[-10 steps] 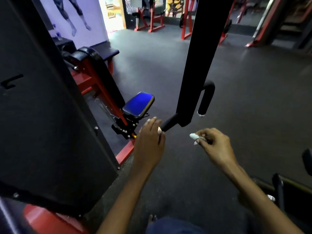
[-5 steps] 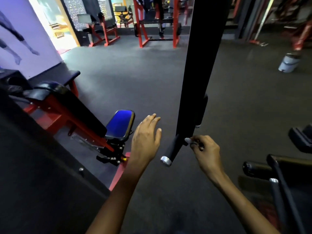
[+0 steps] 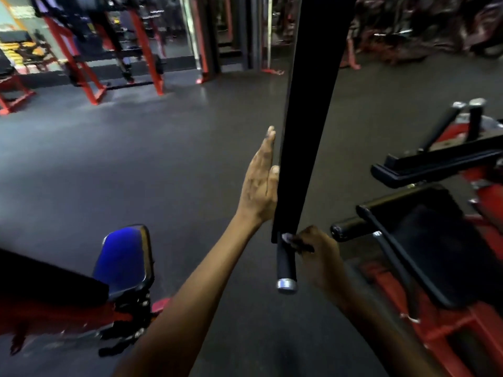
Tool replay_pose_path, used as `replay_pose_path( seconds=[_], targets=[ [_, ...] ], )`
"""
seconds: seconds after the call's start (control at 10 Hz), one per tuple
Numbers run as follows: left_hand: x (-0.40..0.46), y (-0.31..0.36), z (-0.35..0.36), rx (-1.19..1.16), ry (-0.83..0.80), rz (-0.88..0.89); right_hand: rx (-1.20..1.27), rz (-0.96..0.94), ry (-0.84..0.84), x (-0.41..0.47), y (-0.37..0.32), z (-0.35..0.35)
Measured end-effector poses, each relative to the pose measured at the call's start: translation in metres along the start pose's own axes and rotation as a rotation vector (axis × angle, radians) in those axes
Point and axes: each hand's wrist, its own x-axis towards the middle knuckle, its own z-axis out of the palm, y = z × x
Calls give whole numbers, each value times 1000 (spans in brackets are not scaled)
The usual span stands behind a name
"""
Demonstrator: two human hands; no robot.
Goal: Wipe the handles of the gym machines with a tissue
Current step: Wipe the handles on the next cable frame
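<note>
A black machine handle [image 3: 284,263] with a silver end cap hangs below a tall black machine arm [image 3: 307,118] at the centre. My right hand [image 3: 317,254] pinches a small white tissue [image 3: 286,237] and holds it against the top of the handle. My left hand [image 3: 260,180] is raised with straight fingers, its edge touching the left side of the black arm.
A blue padded seat [image 3: 122,259] on a red frame stands at lower left. A black and red machine [image 3: 424,240] with more grips [image 3: 441,126] fills the right. Red racks [image 3: 141,50] line the far wall across dark rubber floor [image 3: 136,159].
The view has swung right and closer. My right hand has brought the tissue onto the top of the handle. My left hand has risen and now lies flat against the black arm.
</note>
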Motion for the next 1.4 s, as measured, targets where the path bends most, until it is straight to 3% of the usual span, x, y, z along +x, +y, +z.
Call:
replay_pose_path(
  seconds=[0.1, 0.3, 0.5, 0.6, 0.7, 0.9, 1.0, 1.1, 1.2, 1.3, 1.4],
  targets=[
    [8, 3, 4, -252, -25, 125, -96, 157, -220, -25, -13, -14],
    [8, 4, 21, -341, -1, 250, -291, 140, -72, -7, -39, 26],
    [8, -8, 33, -374, 31, 417, -462, 178, -121, -60, -49, 16],
    [9, -7, 34, -374, 38, 428, -457, 202, -57, -43, -57, 11],
    [10, -5, 33, -364, 28, 431, -258, 246, 63, 9, -49, 38],
    [10, -10, 32, -363, -19, 443, -656, 66, -158, -58, -54, 29],
    [11, -9, 31, -357, -11, 437, -631, 60, -118, -47, -56, 29],
    [11, -8, 29, -366, -21, 428, -453, 209, 7, 9, -53, 42],
    [9, -8, 29, -362, -30, 439, -469, 221, -4, 5, -50, 43],
    [10, -12, 28, -362, -44, 458, -643, 110, -176, -37, -49, 26],
    [10, -12, 29, -355, -29, 471, -591, 223, -176, -31, -50, 17]
  ],
)
